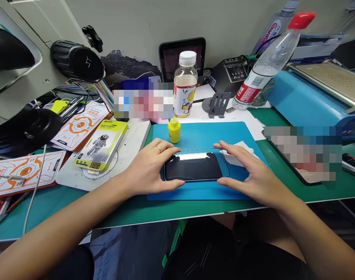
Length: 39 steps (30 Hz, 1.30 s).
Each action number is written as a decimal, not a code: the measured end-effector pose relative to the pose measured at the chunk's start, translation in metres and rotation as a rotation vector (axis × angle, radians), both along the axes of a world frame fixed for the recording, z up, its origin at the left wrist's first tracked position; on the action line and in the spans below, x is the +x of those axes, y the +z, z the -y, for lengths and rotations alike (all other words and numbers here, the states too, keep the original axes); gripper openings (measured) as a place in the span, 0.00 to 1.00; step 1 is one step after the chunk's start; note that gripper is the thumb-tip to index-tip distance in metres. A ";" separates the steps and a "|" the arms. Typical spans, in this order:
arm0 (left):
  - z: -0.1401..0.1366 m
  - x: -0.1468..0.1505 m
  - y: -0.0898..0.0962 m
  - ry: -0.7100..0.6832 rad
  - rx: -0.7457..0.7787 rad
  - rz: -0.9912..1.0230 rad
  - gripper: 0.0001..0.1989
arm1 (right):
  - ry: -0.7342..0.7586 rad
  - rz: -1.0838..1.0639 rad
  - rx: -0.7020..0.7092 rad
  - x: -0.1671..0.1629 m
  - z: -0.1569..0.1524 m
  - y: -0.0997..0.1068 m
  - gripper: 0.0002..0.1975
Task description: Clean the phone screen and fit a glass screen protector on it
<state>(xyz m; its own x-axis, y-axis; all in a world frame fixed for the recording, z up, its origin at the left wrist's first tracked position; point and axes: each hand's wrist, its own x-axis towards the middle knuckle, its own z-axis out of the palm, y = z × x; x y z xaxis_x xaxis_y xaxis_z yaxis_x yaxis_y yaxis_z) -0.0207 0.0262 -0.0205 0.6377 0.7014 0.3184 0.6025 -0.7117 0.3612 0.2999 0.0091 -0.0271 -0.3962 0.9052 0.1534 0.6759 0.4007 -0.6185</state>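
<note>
A phone (pixel 193 168) with a dark, glossy screen lies on its back on the blue mat (pixel 206 132). Over it is a clear screen protector (pixel 225 165) with a thin dark edge, offset toward the right. My left hand (pixel 150 167), with a ring on one finger, grips the protector's long edges between fingers and thumb near the phone's left end. From the right, my right hand (pixel 252 173) pinches the same edges with forefinger and thumb. Whether the protector touches the phone, I cannot tell. A white wipe (pixel 238 153) lies partly behind my right fingers.
A small yellow bottle (pixel 174 131) stands behind the phone, with a drink bottle (pixel 185 85) beyond. Battery packs (pixel 103 144) and a microscope stand (pixel 75 62) are left. Right are a red-capped bottle (pixel 262 70), a blue machine (pixel 308 101) and another phone (pixel 300 159).
</note>
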 end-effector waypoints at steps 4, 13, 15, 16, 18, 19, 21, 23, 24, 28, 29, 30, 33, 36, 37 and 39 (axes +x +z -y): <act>0.000 0.000 0.000 0.014 -0.021 -0.032 0.34 | -0.016 -0.009 0.082 -0.001 -0.001 -0.004 0.38; -0.004 -0.001 0.002 0.051 -0.083 -0.122 0.39 | 0.046 0.066 0.146 -0.002 -0.006 -0.006 0.34; -0.004 -0.001 0.001 0.047 -0.084 -0.137 0.39 | 0.047 0.058 0.159 -0.001 -0.006 -0.010 0.34; -0.005 -0.001 0.001 0.047 -0.086 -0.143 0.39 | 0.046 0.058 0.159 0.000 -0.007 -0.011 0.34; -0.005 -0.002 0.000 0.049 -0.090 -0.148 0.39 | 0.038 0.066 0.151 0.000 -0.006 -0.012 0.34; -0.005 -0.002 0.000 0.049 -0.094 -0.150 0.38 | 0.036 0.075 0.144 0.000 -0.006 -0.011 0.34; -0.005 -0.003 0.000 0.043 -0.097 -0.155 0.39 | 0.039 0.088 0.140 -0.001 -0.006 -0.010 0.34; -0.005 -0.003 0.001 0.032 -0.087 -0.171 0.39 | 0.048 0.097 0.142 -0.002 -0.005 -0.008 0.33; -0.005 -0.004 0.002 0.028 -0.076 -0.183 0.38 | 0.052 0.102 0.139 -0.003 -0.006 -0.008 0.33; -0.004 -0.004 0.004 0.027 -0.030 -0.229 0.37 | 0.050 0.106 0.143 -0.003 -0.006 -0.010 0.34; -0.004 -0.004 0.004 0.027 -0.025 -0.234 0.37 | 0.052 0.105 0.151 -0.003 -0.007 -0.011 0.34; -0.004 -0.004 0.004 0.026 -0.023 -0.239 0.38 | 0.057 0.105 0.161 -0.003 -0.007 -0.012 0.34; -0.003 -0.004 0.003 0.034 -0.016 -0.253 0.39 | 0.074 0.115 0.184 -0.003 -0.007 -0.013 0.34; -0.002 -0.004 0.005 0.067 -0.031 -0.289 0.41 | 0.079 0.117 0.179 -0.003 -0.007 -0.013 0.34; -0.002 -0.004 0.006 0.078 -0.043 -0.304 0.41 | 0.077 0.115 0.175 -0.003 -0.007 -0.012 0.34; -0.002 -0.007 0.010 0.082 -0.074 -0.332 0.40 | 0.075 0.107 0.173 -0.003 -0.007 -0.012 0.34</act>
<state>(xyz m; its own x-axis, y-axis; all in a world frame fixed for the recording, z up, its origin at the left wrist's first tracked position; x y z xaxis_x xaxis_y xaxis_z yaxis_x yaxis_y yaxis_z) -0.0274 0.0286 -0.0102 0.6389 0.7677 0.0493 0.7495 -0.6356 0.1850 0.2966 0.0160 -0.0391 -0.4835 0.8366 0.2576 0.6983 0.5461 -0.4629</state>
